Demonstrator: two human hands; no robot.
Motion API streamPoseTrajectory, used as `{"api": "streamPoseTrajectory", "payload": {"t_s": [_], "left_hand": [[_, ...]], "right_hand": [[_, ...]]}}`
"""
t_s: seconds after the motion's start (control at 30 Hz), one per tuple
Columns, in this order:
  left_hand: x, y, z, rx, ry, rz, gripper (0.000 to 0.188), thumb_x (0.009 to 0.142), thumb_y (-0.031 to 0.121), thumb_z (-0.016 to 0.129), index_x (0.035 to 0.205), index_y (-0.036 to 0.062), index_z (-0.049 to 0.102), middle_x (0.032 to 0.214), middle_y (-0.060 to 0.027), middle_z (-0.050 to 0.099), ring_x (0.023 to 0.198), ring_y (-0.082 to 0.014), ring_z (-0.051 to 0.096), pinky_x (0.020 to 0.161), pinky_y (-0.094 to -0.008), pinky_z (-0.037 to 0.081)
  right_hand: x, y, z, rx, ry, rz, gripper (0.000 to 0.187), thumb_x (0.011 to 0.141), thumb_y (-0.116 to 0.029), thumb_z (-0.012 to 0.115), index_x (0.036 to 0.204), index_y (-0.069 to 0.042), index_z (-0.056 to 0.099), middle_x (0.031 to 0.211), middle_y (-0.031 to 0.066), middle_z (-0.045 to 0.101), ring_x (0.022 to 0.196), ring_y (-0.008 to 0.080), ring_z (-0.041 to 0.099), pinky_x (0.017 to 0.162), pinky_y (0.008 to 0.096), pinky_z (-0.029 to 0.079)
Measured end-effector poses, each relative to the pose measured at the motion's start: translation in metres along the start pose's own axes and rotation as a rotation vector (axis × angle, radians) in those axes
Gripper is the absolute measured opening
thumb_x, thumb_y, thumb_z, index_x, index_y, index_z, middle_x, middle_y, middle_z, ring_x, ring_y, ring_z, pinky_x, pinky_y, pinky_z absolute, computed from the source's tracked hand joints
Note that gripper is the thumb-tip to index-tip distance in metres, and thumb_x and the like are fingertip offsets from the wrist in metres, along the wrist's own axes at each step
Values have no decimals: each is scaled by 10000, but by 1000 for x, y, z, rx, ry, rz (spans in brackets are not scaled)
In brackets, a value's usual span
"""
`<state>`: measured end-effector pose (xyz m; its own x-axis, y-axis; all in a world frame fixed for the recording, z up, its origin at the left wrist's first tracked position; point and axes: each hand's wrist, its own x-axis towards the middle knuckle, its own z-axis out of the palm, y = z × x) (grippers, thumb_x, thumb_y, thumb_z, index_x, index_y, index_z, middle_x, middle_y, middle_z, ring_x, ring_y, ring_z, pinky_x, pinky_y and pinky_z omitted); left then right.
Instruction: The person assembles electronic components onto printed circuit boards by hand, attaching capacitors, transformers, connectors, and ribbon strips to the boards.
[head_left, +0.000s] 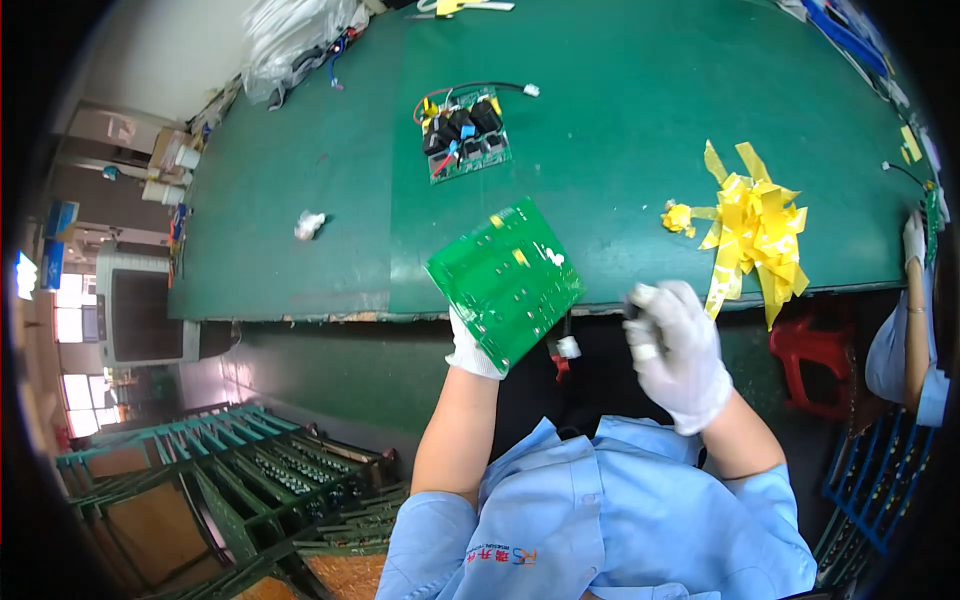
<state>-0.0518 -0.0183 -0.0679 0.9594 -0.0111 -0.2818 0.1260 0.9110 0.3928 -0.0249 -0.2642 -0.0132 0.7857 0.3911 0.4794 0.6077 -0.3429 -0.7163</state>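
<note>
Left hand [472,352], wearing a white knitted glove, is clamping the lower-left edge of a flat green rectangular printed circuit board [505,285], the fingers passing out of sight beneath it. The board is lying askew in this grip, overlapping the near edge of the broad green worktop [300,150] in the view and facing the wearer with its soldered side. Such an edge grip is probably leaving most of that face uncovered and sparing any parts underneath from pressure. A white plastic connector [568,347] is hanging just beside the board's lower-right edge, presumably on a lead from the underside; its attachment is not showing. Relative to the hands, the board is extending up and rightward from the left one, touching it, and is sitting left of the right hand [680,350], well apart. This second white-gloved hand is curling its fingers near a small dark item; blur is hiding whether they are closing on it. Beyond, a second circuit board carrying black components [466,137] is resting parts-up, while a tangled cluster of glossy yellow tape strips [757,235] is overhanging the worktop's near edge, perhaps for easy reach.
</note>
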Motion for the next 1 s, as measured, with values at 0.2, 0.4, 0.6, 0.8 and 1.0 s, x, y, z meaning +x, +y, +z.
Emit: {"api": "streamPoseTrajectory", "payload": {"t_s": [0.2,0.4,0.6,0.8,1.0], "left_hand": [[-8,0,-29,-181,-226,-36,578,1009,501,389,1353,56,521,1297,-183,594,1148,-332,617,959,-485,540],[-10,-6,-37,-132,-74,42,516,1016,441,429,1291,20,547,1197,-182,626,1013,-302,673,762,-399,617],[-7,-8,-39,-115,-60,-6,496,1013,421,459,1287,16,543,1175,-178,632,918,-300,698,639,-370,629],[-9,-9,-35,-90,-35,12,465,1009,392,491,1278,16,543,1163,-167,636,949,-277,690,634,-358,627],[-10,-6,-32,-39,-133,-11,433,1006,367,515,1272,27,548,1163,-152,636,943,-257,689,629,-344,628]], "right_hand": [[29,9,83,121,-29,-49,296,815,19,670,1106,-6,626,973,137,660,820,331,628,700,402,534],[34,5,101,131,-54,-25,230,822,-12,686,1049,-28,654,923,134,649,823,328,649,677,409,539],[38,5,95,116,-106,-36,211,825,-21,684,1034,-29,652,893,135,633,790,336,644,656,407,535],[35,2,98,95,-101,-13,206,824,-20,680,1029,-27,658,892,131,632,791,331,647,657,404,534],[34,0,102,95,-76,28,310,838,-5,636,1146,-36,635,914,137,628,787,325,640,646,405,528]]}}
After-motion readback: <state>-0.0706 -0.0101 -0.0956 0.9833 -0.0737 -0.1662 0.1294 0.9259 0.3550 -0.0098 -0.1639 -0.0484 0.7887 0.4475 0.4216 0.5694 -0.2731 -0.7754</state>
